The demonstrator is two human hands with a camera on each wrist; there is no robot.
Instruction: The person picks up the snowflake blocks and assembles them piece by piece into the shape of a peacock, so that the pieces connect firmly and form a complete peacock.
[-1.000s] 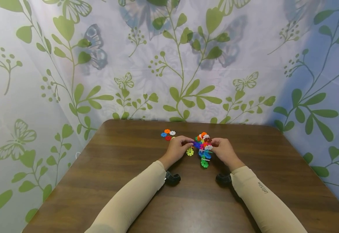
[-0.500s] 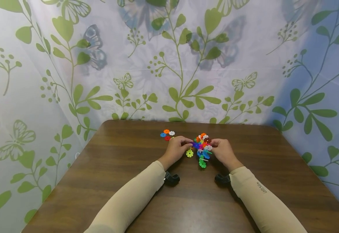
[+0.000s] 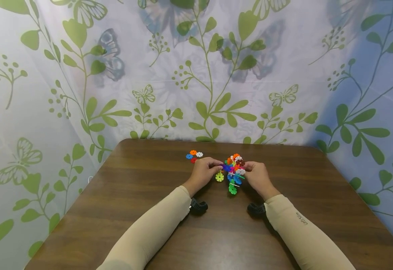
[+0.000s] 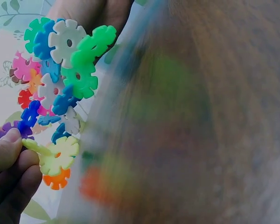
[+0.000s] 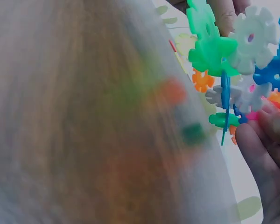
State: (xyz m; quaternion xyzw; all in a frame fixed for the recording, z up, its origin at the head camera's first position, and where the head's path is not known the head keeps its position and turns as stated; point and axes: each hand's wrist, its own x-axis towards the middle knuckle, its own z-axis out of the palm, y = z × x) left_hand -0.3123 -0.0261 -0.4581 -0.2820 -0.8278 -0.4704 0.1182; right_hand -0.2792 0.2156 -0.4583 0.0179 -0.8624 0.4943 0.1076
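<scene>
A cluster of interlocked snowflake discs (image 3: 234, 177) in many colours is held up between both hands over the table. My left hand (image 3: 201, 173) pinches a purple disc (image 4: 8, 129) at its left side. Close by those fingertips hang a pale yellow disc (image 4: 60, 158) and an orange disc (image 4: 57, 179). My right hand (image 3: 259, 178) grips the cluster from the right, fingertips among the white and pink discs; the exact disc is hidden. Green discs (image 3: 232, 189) dangle at the near, lower end. Orange, white and dark red discs top the far end.
Beyond my left hand several loose discs lie on the brown table (image 3: 156, 180), among them an orange disc (image 3: 193, 152), a white disc (image 3: 199, 154), and a blue disc (image 3: 189, 156). A leaf-patterned curtain (image 3: 162, 93) stands behind the table. Black straps (image 3: 199, 207) hang below the wrists.
The cluster has turned slightly, its lower green end swinging left. Both hands keep their hold and hardly move; the left hand now covers a little more of the loose discs.
</scene>
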